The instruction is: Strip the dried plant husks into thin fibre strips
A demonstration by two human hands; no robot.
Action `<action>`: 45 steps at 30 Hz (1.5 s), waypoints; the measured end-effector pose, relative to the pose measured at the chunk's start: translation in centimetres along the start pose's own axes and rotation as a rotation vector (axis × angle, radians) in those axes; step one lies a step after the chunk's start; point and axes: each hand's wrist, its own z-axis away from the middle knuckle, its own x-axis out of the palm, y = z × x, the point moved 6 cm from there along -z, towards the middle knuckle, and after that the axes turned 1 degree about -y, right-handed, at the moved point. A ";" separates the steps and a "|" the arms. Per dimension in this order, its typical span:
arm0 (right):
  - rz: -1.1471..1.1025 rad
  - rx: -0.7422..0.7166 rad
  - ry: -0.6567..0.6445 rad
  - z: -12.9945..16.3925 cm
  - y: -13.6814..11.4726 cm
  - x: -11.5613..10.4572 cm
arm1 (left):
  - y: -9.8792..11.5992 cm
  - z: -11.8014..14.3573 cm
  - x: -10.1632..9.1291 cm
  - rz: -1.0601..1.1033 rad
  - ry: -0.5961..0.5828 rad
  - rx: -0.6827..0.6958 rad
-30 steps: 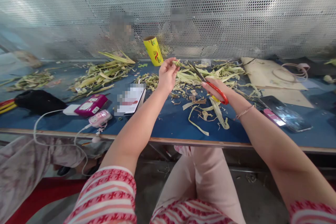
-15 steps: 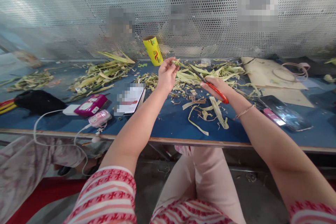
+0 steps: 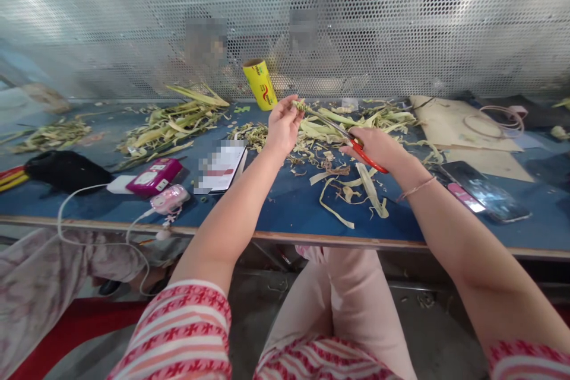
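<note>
Above the blue table (image 3: 285, 208), both hands raised. Left hand (image 3: 280, 126): fingers pinched narrow around a small green plant piece (image 3: 299, 106), held up near the yellow roll (image 3: 260, 84). Right hand (image 3: 374, 147): wrapped around the red handles of scissors (image 3: 351, 139), blades pointing toward the plant piece, tips almost touching it. Below, on the table: pale leaf strips (image 3: 356, 190) scattered; a phone (image 3: 485, 193) lying just beside the right wrist.

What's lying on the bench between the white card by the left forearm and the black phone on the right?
In the head view, between the white card and the black phone lie pale leaf strips and small trimmings on the blue bench; both forearms cross above.
</note>
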 end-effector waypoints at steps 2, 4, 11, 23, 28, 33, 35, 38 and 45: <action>0.030 -0.029 -0.005 0.1 0.1 0.1 | 0.0 -0.1 0.0 -0.015 -0.008 0.010; 0.037 -0.047 -0.011 0.2 0.3 0.2 | 0.0 -0.2 -0.1 -0.030 -0.015 0.021; -0.059 -0.050 -0.060 0.0 0.8 -0.1 | 0.5 -0.1 -0.2 -0.052 -0.020 0.027; -0.195 -0.086 -0.147 0.0 -0.1 -0.4 | 0.9 0.3 0.6 -0.046 -0.046 -0.014; -0.216 -0.078 -0.167 -0.1 0.3 0.1 | 0.6 0.2 0.5 -0.042 -0.056 -0.027; -0.228 -0.094 -0.148 -0.1 0.3 0.1 | 0.0 0.1 0.2 -0.016 -0.053 -0.033; -0.243 -0.090 -0.152 -0.1 0.2 0.0 | -0.1 0.1 0.3 -0.010 -0.057 -0.041; -0.259 -0.078 -0.155 -0.1 0.3 0.0 | 0.0 0.1 0.3 -0.009 -0.055 -0.058; -0.280 -0.104 -0.083 -0.2 0.3 -0.4 | 0.0 0.3 0.4 0.041 -0.051 -0.054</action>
